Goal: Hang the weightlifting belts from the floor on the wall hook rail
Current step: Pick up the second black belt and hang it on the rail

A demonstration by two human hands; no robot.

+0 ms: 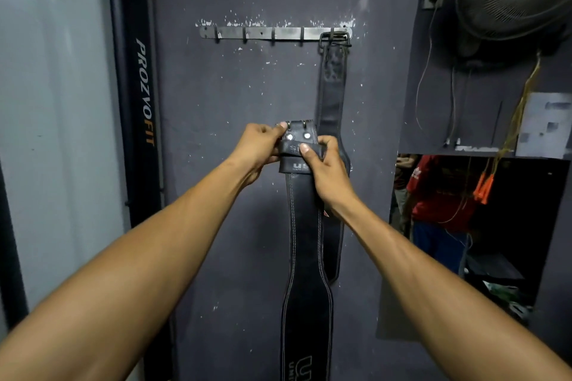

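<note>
Left hand and right hand, mid-frame, both pinching the buckle end of a black belt – strap dangling to the bottom edge. Behind, second belt hung from the rightmost hook of the hook rail – upper centre.

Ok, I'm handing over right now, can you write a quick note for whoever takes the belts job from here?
Left hand: grips the buckle end of the held belt.
Right hand: grips the same end.
The held belt hangs down in front of the wall, below the hook rail.
Done: one hung belt on the rightmost hook.
Left: lift the held belt onto a free hook.
</note>
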